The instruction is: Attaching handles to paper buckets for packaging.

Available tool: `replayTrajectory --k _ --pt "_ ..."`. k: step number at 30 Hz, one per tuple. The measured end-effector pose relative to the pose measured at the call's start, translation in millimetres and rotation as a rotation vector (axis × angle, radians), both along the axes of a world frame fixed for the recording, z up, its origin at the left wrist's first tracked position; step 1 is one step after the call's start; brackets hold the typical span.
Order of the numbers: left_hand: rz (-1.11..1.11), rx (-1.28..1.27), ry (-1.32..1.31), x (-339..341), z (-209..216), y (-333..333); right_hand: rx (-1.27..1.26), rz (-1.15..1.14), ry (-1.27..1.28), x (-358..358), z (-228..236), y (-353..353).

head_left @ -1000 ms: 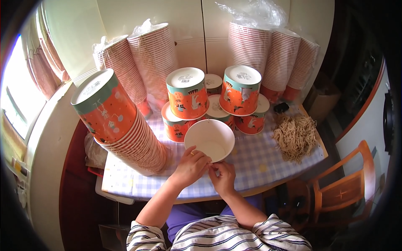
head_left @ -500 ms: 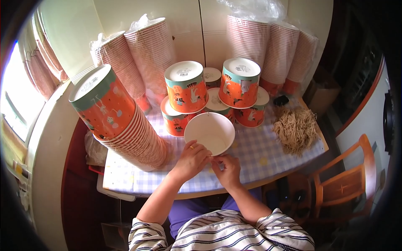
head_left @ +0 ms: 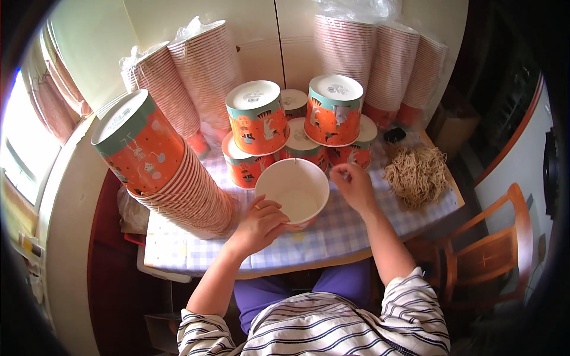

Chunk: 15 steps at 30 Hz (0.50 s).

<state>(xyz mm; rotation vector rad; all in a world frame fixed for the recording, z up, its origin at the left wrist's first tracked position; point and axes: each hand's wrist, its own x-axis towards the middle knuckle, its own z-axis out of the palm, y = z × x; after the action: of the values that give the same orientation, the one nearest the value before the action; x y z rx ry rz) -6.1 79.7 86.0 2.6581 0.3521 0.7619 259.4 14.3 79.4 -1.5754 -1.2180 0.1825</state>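
An open paper bucket (head_left: 300, 190), white inside with a printed outer side, stands before me at the middle of the table, mouth tilted toward me. My left hand (head_left: 259, 225) grips its near left rim, a ring on one finger. Just past the bucket's right side is my right hand (head_left: 354, 185), apart from it, fingertips curled together in a pinch; whatever they hold, if anything, is too small to make out. To the right lies a loose heap of tan strings (head_left: 417, 176).
A tall leaning stack of nested buckets (head_left: 184, 193) rises at the left. Upturned orange-and-green buckets (head_left: 259, 126) are piled two high behind the open one. Plastic-wrapped bucket stacks (head_left: 343, 53) line the back. A wooden chair (head_left: 490, 255) stands right of the checked tablecloth (head_left: 196, 249).
My right hand has left the bucket's near rim and moved right and away from me. My left hand stays on the rim, and the bucket sits slightly more upright.
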Motion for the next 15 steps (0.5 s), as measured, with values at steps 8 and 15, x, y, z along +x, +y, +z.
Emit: replayTrajectory --k 8,15 --pt "0.014 -0.023 0.024 1.2 1.6 -3.2 -0.263 0.32 -0.28 -1.8 22.3 74.5" --pt "0.026 -0.041 0.015 0.8 -2.5 -2.2 -0.359 0.388 -0.335 -1.4 5.9 96.4"
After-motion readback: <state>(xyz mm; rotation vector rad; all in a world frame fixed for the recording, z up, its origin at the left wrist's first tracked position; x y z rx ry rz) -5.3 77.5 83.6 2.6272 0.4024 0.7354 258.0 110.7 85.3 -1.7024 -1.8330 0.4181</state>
